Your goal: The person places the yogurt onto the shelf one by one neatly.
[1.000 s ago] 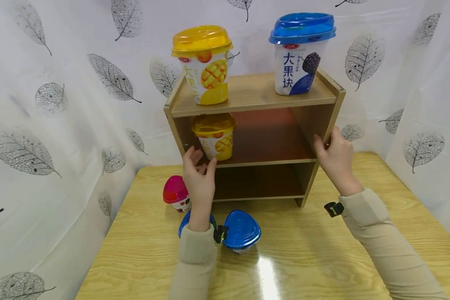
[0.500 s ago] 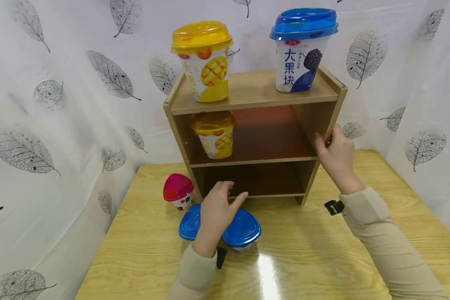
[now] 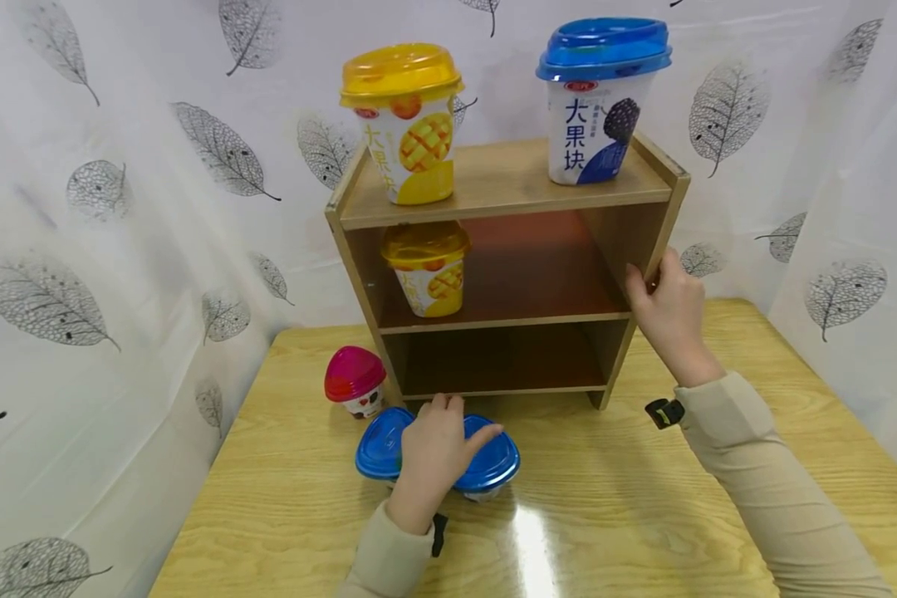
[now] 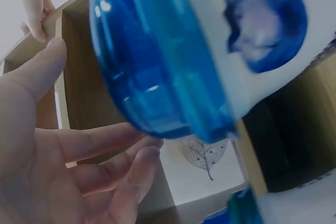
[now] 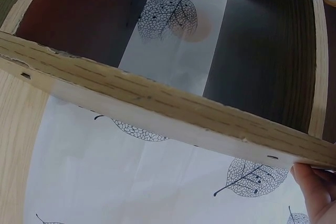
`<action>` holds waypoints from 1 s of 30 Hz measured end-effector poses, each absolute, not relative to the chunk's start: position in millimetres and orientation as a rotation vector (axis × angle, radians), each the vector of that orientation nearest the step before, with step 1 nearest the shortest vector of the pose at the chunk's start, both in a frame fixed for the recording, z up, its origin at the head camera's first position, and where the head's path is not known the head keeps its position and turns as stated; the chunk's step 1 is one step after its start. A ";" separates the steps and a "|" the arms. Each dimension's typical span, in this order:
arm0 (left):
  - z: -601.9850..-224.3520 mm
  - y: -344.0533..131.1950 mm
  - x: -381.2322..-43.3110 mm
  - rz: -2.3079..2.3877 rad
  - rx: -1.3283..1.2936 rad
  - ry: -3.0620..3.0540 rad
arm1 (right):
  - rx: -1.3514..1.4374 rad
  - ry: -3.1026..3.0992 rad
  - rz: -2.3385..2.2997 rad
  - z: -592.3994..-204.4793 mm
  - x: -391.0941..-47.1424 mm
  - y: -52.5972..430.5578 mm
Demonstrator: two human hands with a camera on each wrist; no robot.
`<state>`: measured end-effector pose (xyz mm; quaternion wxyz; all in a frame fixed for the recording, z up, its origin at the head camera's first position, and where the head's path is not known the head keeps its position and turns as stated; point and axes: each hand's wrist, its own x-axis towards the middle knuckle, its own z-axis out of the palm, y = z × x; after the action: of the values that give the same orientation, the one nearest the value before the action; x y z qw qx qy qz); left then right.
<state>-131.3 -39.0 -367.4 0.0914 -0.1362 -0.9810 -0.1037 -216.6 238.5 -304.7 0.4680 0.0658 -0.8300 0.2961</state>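
My left hand (image 3: pixel 433 453) hovers over two blue-lidded cups in front of the wooden shelf (image 3: pixel 504 178). Its thumb is spread from the fingers, above the right blue-lidded cup (image 3: pixel 497 465). In the left wrist view the fingertips (image 4: pixel 149 153) come close to that cup's lid (image 4: pixel 142 72); whether they touch cannot be told. The left blue-lidded cup (image 3: pixel 377 448) is partly covered by the hand. My right hand (image 3: pixel 670 311) grips the front edge of the shelf's right side panel (image 5: pixel 157 97), thumb inside and fingers around the outside.
A yellow-lidded cup (image 3: pixel 419 149) and a blue-lidded cup with a blackberry picture (image 3: pixel 594 124) stand on the shelf top. Another yellow-lidded cup (image 3: pixel 429 278) sits on the middle level, left side. A pink-lidded cup (image 3: pixel 354 378) is on the wooden table (image 3: pixel 284 498), left of the shelf.
My left hand has left the yellow-lidded cup on the middle level and come down toward the blue-lidded cups on the table. The right hand stays on the side panel.
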 end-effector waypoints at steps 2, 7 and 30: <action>-369.7 -38.4 -130.2 -0.304 -0.399 -2.920 | 0.163 -2.032 0.722 -304.9 -217.1 238.5; -377.4 -35.0 -127.1 -0.256 -0.405 -2.922 | 0.166 -2.032 0.722 -305.2 -217.9 238.3; -391.9 -19.9 -125.5 -0.291 -0.561 -2.857 | 0.164 -2.014 0.705 -305.9 -217.2 237.4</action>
<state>-125.5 -19.9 -391.9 0.1075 -0.1906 -0.9708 -0.0988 -217.2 237.4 -305.9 0.4803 0.0673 -0.8254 0.2889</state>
